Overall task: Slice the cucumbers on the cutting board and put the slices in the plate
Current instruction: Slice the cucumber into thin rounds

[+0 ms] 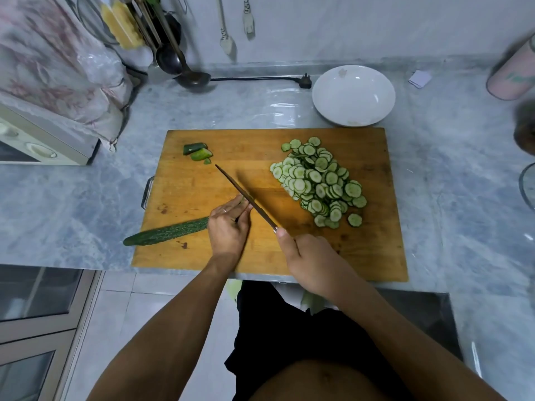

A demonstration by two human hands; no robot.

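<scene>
Head view of a cucumber being sliced on a wooden cutting board that is lying on a grey marble counter. The left hand is pressing down on the cut end of a whole cucumber, fingers curled over it, while the uncut end is projecting past the board's left edge. The right hand is gripping the handle of a knife, thumb lying along the top, and the blade is standing just beside the left fingertips. A heap of cucumber slices is lying on the right half of the board. Two trimmed end pieces are resting near the board's far left corner. The white plate is sitting on the counter just beyond the board's far edge, holding no slices.
</scene>
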